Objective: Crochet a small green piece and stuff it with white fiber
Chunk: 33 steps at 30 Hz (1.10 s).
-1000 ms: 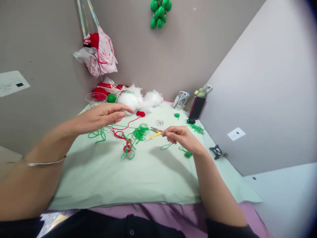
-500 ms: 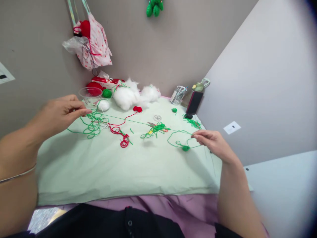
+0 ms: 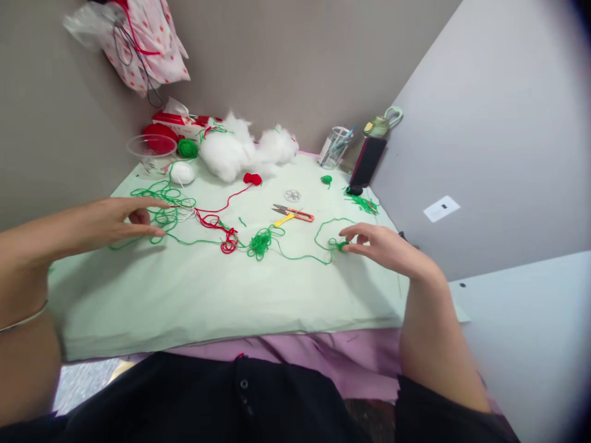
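My left hand hovers over a loose tangle of green yarn at the left, thumb and fingers apart. Across the table my right hand has its thumb and fingertips spread at a small green crocheted piece, which is partly hidden by the fingertips. A green strand runs from that piece to a bundle of green yarn in the middle. Between the hands lie tangled red yarn and orange-handled thread snips with a yellow tool against them.
Along the back stand white stuffing, a tissue box, a clear cup, a pen holder and a dark phone leaning on a bottle. Green yarn scraps lie at the right. A polka-dot bag hangs on the wall.
The taut green strand between my hands has gone slack. The green bundle has dropped nearer, uncovering the snips. My left fingers have opened, and my right hand has moved left to the green piece.
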{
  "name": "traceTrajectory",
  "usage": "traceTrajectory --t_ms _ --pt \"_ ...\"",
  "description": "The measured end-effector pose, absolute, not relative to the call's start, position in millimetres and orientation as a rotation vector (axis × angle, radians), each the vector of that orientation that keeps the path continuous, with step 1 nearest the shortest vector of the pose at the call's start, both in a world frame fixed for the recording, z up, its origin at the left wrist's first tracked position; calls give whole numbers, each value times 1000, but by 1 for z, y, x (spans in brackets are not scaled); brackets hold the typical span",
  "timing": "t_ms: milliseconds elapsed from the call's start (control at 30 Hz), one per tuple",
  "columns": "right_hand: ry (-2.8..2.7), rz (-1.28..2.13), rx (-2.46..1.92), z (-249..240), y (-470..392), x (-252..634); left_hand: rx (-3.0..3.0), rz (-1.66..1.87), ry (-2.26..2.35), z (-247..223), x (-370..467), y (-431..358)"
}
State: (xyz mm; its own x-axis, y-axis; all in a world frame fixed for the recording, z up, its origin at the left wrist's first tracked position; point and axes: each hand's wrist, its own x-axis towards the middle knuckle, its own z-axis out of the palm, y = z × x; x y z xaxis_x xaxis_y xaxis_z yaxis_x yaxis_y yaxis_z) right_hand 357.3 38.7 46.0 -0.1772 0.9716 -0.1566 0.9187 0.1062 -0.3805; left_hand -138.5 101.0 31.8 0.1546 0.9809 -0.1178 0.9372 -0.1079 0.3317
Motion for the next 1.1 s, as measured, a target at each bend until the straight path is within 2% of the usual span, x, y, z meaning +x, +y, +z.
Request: traceTrajectory --t_ms 67,133,200,367,467,667,767,967,1100 --pt "-2254 585 -1826 47 43 343 2226 135 1814 37 -126 101" --pt "-2291 647 -1670 46 49 320 2413 316 1622 40 -105 101" --pt "-2362 695 -1517 39 57 291 2524 341 1354 40 -76 99" --pt "-2582 521 -1288 9 79 222 2484 223 1036 22 -11 98" --pt "-2597 503 -1204 -5 86 209 2488 282 1054 9 -3 105" --pt "-2027 925 -1117 2 85 220 2157 638 1041 12 -7 107" --pt "-1872 1012 -1134 6 84 223 2017 791 985 13 1 101" --pt "-2024 1202 -1156 4 83 221 2037 1009 1042 15 5 97" --pt "-2172 1314 -1141 5 83 226 1887 1319 1192 23 -12 104"
